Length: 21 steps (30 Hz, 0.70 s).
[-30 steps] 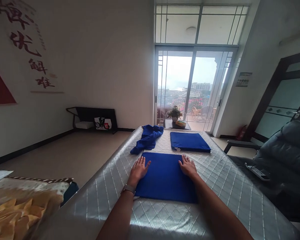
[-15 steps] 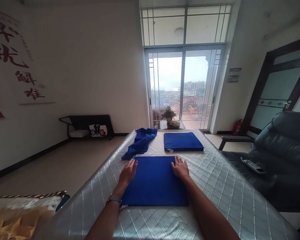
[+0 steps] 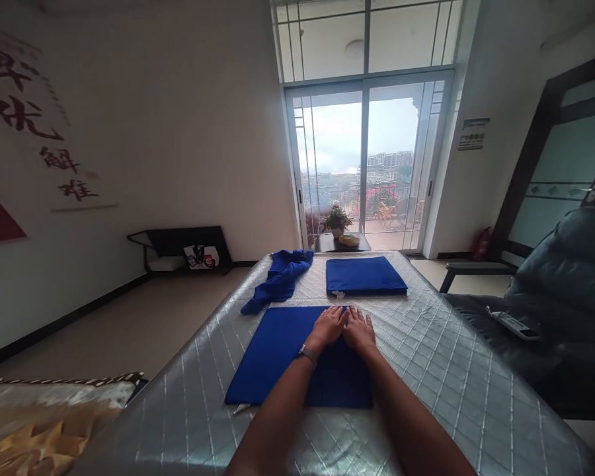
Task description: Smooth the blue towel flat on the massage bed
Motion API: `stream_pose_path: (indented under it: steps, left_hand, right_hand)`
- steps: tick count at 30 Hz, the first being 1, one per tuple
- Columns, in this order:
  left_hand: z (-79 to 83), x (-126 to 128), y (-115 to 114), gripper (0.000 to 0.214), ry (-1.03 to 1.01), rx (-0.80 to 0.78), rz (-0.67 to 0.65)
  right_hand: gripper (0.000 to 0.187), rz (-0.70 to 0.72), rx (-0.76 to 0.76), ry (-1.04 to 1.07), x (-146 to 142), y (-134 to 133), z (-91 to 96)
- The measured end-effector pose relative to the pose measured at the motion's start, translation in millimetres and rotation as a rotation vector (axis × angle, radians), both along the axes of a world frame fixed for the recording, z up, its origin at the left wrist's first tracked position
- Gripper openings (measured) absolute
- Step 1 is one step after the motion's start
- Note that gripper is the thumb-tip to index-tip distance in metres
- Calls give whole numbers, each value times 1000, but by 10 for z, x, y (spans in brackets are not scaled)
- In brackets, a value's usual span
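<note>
Hanging at the upper left of the head view, a scroll [image 3: 47, 122] shows brushed characters including 优, 解 and 难; the sign [image 3: 473, 134] at upper right is too small to read. At lower centre, the left hand [image 3: 330, 324] and right hand [image 3: 359, 329] lie side by side, palms down, fingers straight and unclenched, on a blue cloth [image 3: 270, 350], a flat, neat rectangle on the silver quilted cover [image 3: 441, 377].
</note>
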State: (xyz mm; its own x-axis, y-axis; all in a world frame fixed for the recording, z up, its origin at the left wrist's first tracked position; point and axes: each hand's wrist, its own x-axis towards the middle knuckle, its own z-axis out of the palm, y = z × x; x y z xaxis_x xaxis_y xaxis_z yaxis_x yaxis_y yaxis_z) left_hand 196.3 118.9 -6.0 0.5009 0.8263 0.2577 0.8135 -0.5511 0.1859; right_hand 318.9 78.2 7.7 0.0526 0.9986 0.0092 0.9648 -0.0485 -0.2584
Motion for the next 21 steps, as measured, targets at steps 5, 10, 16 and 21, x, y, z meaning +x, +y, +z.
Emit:
stream_pose_path:
  steps: [5, 10, 16, 21]
  left_hand:
    - [-145, -54, 23, 58, 12, -11, 26]
    - [-155, -394, 57, 61, 24, -41, 103]
    - [-119, -1138, 127, 62, 95, -94, 294]
    - [-85, -1747, 182, 62, 83, -99, 415]
  right_hand:
    - [63, -3, 10, 5, -4, 6, -14]
    - [66, -25, 1, 6, -18, 16, -5]
    - [66, -18, 1, 10, -17, 6, 14]
    - [67, -17, -18, 5, -12, 6, 22]
